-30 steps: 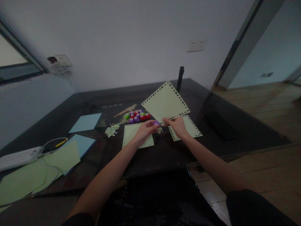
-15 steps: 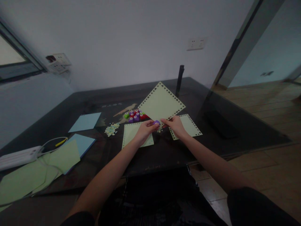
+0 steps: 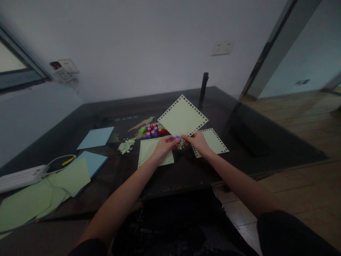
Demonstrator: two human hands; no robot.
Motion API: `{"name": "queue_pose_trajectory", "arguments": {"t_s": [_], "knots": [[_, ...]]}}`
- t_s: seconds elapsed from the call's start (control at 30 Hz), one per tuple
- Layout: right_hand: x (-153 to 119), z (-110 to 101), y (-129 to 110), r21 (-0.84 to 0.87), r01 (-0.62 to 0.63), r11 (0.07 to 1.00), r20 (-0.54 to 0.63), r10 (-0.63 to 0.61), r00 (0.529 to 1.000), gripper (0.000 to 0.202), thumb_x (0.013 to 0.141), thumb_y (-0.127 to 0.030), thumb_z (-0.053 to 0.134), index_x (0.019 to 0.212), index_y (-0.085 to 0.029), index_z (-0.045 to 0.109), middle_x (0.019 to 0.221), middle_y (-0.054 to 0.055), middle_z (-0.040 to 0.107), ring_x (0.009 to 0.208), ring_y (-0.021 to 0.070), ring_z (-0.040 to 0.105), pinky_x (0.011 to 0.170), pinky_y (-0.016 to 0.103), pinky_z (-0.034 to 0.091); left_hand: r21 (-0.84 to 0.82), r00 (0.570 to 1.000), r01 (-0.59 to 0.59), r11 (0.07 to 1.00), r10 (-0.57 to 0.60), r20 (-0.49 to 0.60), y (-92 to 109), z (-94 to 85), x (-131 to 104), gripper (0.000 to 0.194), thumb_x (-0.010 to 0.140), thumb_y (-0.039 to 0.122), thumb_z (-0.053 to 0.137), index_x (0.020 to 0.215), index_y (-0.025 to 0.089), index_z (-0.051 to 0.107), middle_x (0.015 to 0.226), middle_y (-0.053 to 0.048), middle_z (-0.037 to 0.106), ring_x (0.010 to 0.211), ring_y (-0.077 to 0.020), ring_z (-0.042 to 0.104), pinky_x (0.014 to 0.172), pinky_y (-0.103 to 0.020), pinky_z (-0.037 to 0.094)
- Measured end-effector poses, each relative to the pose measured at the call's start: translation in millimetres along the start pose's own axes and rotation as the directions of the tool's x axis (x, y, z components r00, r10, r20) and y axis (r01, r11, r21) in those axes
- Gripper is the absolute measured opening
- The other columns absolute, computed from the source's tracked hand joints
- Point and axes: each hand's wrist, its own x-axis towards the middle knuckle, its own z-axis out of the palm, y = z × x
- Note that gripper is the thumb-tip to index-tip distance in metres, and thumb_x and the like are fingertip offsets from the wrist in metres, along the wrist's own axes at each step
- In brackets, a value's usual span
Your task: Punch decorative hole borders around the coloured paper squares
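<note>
My left hand is closed around a small purple paper punch, which sits at the near corner of a pale green sheet. Small dark holes line that sheet's edges, and it is held up at a tilt. My right hand pinches the same sheet beside the punch. Under the hands lie a few tiny punched paper bits. One punched green sheet lies partly beneath my left hand, and another punched sheet lies beside my right wrist.
Several purple, red and green punches stand behind my left hand, near a heap of paper bits. Blue sheets, plain green sheets and a white power strip with cables lie left. A black post rises at the back.
The raised sheet tilts slightly differently, and its near corner sits at the purple punch. My right fingers have moved a little left, closer to the punch.
</note>
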Motion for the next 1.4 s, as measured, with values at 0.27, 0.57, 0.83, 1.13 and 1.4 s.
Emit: {"name": "queue_pose_trajectory", "arguments": {"t_s": [0.27,0.57,0.83,1.13,1.4], "knots": [[-2.6,0.7,-5.7,-0.025,-0.009,1.000,-0.021,0.009,1.000,0.030,0.063,-0.042,0.071,0.063,-0.014,0.062,0.054,0.005,0.063,0.046,0.0155,0.055,0.048,0.029,0.046,0.001,1.000,-0.001,1.000,0.001,0.001,0.6,1.8,-0.5,0.032,0.058,0.031,0.081,0.079,0.011,0.066,0.083,-0.006,0.068,0.077,-0.0136,0.061,0.077,-0.028,0.045],[-1.5,1.1,-3.2,-0.017,-0.007,1.000,-0.026,0.007,1.000,0.030,0.062,-0.043,0.072,0.062,-0.015,0.062,0.054,0.004,0.063,0.046,0.0143,0.054,0.046,0.027,0.045,0.011,1.000,0.001,1.000,-0.001,-0.005,0.9,2.9,-1.4,0.032,0.059,0.029,0.081,0.081,0.011,0.066,0.083,-0.006,0.068,0.078,-0.0144,0.061,0.077,-0.029,0.045],[-1.6,0.7,-3.0,-0.035,-0.014,0.999,-0.037,0.012,0.999,0.028,0.064,-0.040,0.071,0.063,-0.013,0.063,0.055,0.005,0.064,0.046,0.0146,0.055,0.047,0.028,0.045,0.002,1.000,-0.003,1.000,0.003,-0.005,0.7,3.7,-1.1,0.034,0.059,0.029,0.081,0.083,0.011,0.067,0.084,-0.006,0.068,0.078,-0.0141,0.061,0.078,-0.028,0.045],[-2.7,0.8,-4.6,-0.058,-0.006,0.998,-0.028,0.005,1.000,0.027,0.065,-0.040,0.071,0.065,-0.013,0.064,0.056,0.005,0.065,0.047,0.0153,0.056,0.047,0.027,0.046,0.067,1.000,-0.017,0.998,0.019,-0.023,-1.7,1.7,-0.1,0.031,0.062,0.032,0.079,0.083,0.012,0.067,0.086,-0.006,0.068,0.079,-0.0144,0.061,0.073,-0.025,0.044],[-4.7,1.1,-8.0,-0.059,0.008,0.998,-0.023,-0.009,1.000,0.028,0.064,-0.041,0.071,0.063,-0.014,0.063,0.055,0.005,0.065,0.047,0.0149,0.056,0.047,0.028,0.046,0.150,0.997,-0.052,0.987,0.061,-0.051,-1.5,2.3,-0.4,0.033,0.062,0.037,0.077,0.084,0.013,0.070,0.085,-0.007,0.070,0.076,-0.0165,0.061,0.070,-0.027,0.043]]}}
